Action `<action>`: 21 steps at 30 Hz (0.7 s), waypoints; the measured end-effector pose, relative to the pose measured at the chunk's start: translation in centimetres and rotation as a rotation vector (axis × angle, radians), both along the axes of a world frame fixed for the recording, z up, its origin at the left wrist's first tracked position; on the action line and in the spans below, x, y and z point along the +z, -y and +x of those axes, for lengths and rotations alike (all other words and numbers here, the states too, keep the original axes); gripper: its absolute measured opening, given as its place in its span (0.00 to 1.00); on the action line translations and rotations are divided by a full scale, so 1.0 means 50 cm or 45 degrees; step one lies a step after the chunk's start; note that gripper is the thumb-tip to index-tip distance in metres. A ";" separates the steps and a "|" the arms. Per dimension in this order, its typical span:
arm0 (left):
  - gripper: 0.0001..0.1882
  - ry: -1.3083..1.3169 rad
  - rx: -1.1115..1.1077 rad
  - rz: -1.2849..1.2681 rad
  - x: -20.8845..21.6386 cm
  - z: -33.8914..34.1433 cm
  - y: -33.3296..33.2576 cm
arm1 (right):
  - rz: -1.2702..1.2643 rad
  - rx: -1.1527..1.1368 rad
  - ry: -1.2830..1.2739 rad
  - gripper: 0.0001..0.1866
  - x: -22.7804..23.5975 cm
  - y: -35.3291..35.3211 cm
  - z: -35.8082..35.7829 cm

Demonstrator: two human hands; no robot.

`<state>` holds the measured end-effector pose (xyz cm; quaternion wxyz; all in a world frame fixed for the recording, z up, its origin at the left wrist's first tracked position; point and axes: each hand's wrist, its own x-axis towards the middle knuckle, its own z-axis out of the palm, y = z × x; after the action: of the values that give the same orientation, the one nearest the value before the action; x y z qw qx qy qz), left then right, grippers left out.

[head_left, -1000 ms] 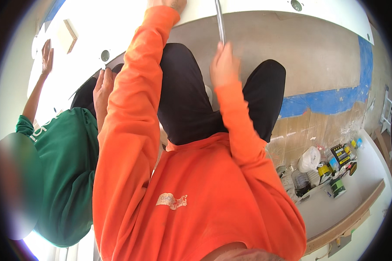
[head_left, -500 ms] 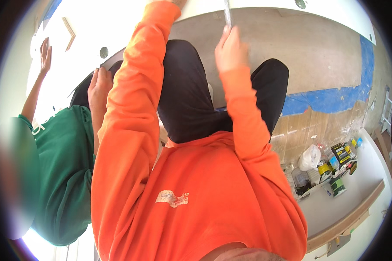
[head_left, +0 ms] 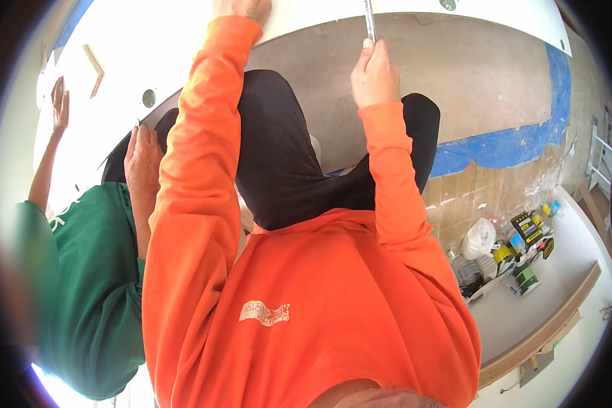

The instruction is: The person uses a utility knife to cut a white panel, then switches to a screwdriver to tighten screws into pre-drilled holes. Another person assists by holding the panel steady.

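Observation:
My right hand is closed around the lower end of a thin silvery rod with dark marks along it. Its upper end runs out of the picture at the top, over a large white panel. My left hand is at the panel's near edge, by the top rim of the picture. The fingers of that hand are cut off, so their hold does not show. A round hole in the panel lies to the right of the rod.
At the left, a person in a green top has both hands at the panel, near another hole. An L-shaped strip lies on it. Blue tape edges the floor covering. Cans and bags, including a white bag, stand at lower right.
My right hand and the rod have shifted slightly right and are sharper now. My left hand shows a bit more, further left. The whole view has shifted a little.

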<state>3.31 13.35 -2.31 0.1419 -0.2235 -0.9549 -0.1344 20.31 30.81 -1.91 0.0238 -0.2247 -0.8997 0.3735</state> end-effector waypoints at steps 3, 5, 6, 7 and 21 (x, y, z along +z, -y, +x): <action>0.24 -0.032 0.004 -0.035 -0.004 -0.005 0.009 | -0.069 0.006 -0.041 0.15 -0.009 0.036 0.046; 0.24 -0.035 0.001 -0.034 -0.007 -0.001 0.011 | -0.057 0.043 -0.004 0.16 -0.006 0.035 0.059; 0.24 -0.036 -0.003 -0.024 -0.003 0.000 0.010 | -0.017 0.067 0.007 0.16 0.004 0.012 0.035; 0.25 -0.037 -0.007 -0.014 0.001 0.001 0.010 | 0.024 0.091 0.018 0.15 0.018 -0.002 0.014; 0.25 -0.003 0.011 -0.009 -0.010 -0.004 -0.001 | -0.149 0.056 0.079 0.16 0.009 0.037 0.089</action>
<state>3.10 13.39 -2.81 0.1427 -0.2198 -0.9562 -0.1301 24.77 28.96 -1.45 -0.0253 -0.2175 -0.8813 0.4188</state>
